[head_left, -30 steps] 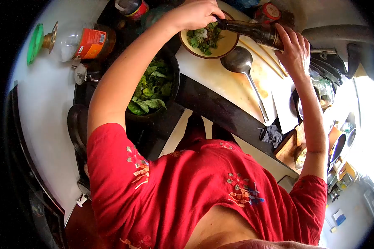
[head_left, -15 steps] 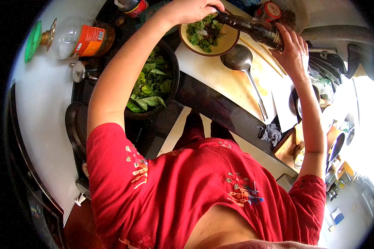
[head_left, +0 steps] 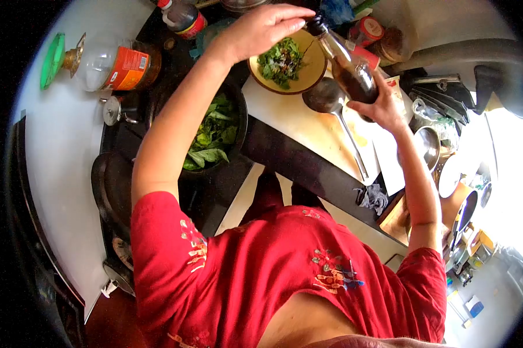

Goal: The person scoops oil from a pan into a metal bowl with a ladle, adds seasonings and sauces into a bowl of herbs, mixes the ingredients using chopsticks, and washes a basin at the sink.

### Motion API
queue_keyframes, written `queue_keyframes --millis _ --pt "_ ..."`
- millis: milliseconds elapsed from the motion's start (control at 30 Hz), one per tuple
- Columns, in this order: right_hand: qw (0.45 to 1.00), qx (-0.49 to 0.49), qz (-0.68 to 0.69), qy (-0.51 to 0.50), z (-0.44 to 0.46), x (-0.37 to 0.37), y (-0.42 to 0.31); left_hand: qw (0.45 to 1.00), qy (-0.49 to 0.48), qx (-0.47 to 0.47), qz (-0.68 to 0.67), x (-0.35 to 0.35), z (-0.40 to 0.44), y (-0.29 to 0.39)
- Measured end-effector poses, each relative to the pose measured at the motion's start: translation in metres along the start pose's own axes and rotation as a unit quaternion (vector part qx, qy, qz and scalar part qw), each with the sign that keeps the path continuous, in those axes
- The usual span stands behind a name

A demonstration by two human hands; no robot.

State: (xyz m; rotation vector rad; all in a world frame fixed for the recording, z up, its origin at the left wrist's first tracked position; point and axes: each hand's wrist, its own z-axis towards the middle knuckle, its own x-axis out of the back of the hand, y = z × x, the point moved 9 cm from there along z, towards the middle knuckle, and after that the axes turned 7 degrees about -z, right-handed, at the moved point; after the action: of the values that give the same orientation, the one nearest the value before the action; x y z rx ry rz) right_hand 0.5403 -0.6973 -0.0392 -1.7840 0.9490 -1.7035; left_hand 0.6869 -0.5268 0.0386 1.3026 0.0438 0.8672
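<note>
A dark glass bottle (head_left: 349, 69) is gripped around its lower part by my right hand (head_left: 384, 105). The fingertips of my left hand (head_left: 267, 32) are closed at its black cap (head_left: 317, 23). Below the cap and to its left, a cream bowl with a brown rim (head_left: 313, 65) holds chopped green herbs (head_left: 282, 64), something white and dark liquid. A metal ladle (head_left: 325, 95) lies beside the bowl on the pale board (head_left: 273, 98). Leafy greens (head_left: 215, 133) fill the dark pan (head_left: 242, 116), partly behind my left forearm.
A large jar with an orange label (head_left: 125, 68) and a small metal-lidded pot (head_left: 112, 110) are at the left. A red-labelled bottle (head_left: 183, 20) stands at the back. Red-lidded jars (head_left: 367, 30) are behind the bottle. A grey cloth (head_left: 373, 198) lies at the counter's edge.
The bottle has swung from lying nearly level over the bowl to a more upright tilt. My right hand has moved down and left with it, while my left hand stays by the cap.
</note>
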Motion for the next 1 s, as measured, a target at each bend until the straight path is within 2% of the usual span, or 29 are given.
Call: queue_keyframes --millis 67,133,167,267,300,433,533,600,667,700,733,800,833,867,900,933,967,1000 --pt "0.999 0.002 -0.054 -0.005 -0.001 -0.007 0.009 0.998 0.022 -0.025 0.059 0.001 -0.009 0.013" --pt "0.998 -0.049 0.028 -0.024 -0.006 -0.014 0.002 0.994 0.034 -0.014 0.103 -0.006 -0.014 0.024" --pt "0.99 -0.098 0.094 -0.043 -0.01 -0.021 0.001 0.988 0.061 -0.042 0.134 -0.01 -0.017 0.031" --pt "0.99 -0.057 0.125 -0.019 -0.011 -0.028 -0.021 0.985 0.097 -0.026 0.137 -0.013 -0.026 0.044" --pt "0.98 -0.11 0.162 -0.025 -0.015 -0.031 -0.025 0.986 0.104 -0.024 0.124 -0.01 -0.028 0.048" --pt "0.986 -0.08 0.144 0.014 -0.016 -0.04 -0.038 0.987 0.129 -0.034 0.086 -0.004 -0.036 0.053" --pt "0.994 -0.043 0.081 0.064 -0.011 -0.047 -0.036 0.988 0.144 -0.044 0.025 0.002 -0.041 0.058" --pt "0.989 -0.034 0.114 0.086 -0.003 -0.048 -0.054 0.953 0.235 -0.04 -0.189 0.007 -0.049 0.049" --pt "0.985 0.029 0.112 0.125 0.006 -0.047 -0.086 0.937 0.276 -0.013 -0.212 0.012 -0.056 0.052" --pt "0.981 0.05 0.109 0.151 0.008 -0.048 -0.103 0.947 0.257 -0.038 -0.188 0.011 -0.054 0.062" --pt "0.976 0.07 0.106 0.179 0.011 -0.049 -0.118 0.92 0.242 0.0 -0.308 0.006 -0.055 0.068" --pt "0.975 0.105 0.097 0.167 0.032 -0.07 -0.12 0.908 0.275 -0.017 -0.315 0.023 -0.058 0.068" --pt "0.969 0.173 0.009 0.176 0.037 -0.065 -0.148 0.912 0.28 0.005 -0.301 0.036 -0.062 0.072" --pt "0.951 0.238 -0.08 0.183 0.037 -0.063 -0.18 0.924 0.29 0.004 -0.251 0.055 -0.067 0.08" --pt "0.955 0.225 -0.097 0.168 0.038 -0.067 -0.187 0.932 0.311 -0.041 -0.183 0.078 -0.074 0.089" --pt "0.958 0.225 -0.094 0.152 0.039 -0.071 -0.191 0.944 0.311 -0.024 -0.104 0.102 -0.081 0.097" --pt "0.965 0.217 -0.063 0.132 0.04 -0.074 -0.187 0.926 0.36 -0.074 -0.091 0.127 -0.089 0.114" --pt "0.971 0.209 -0.033 0.111 0.041 -0.078 -0.181 0.899 0.388 -0.176 -0.101 0.152 -0.093 0.116"
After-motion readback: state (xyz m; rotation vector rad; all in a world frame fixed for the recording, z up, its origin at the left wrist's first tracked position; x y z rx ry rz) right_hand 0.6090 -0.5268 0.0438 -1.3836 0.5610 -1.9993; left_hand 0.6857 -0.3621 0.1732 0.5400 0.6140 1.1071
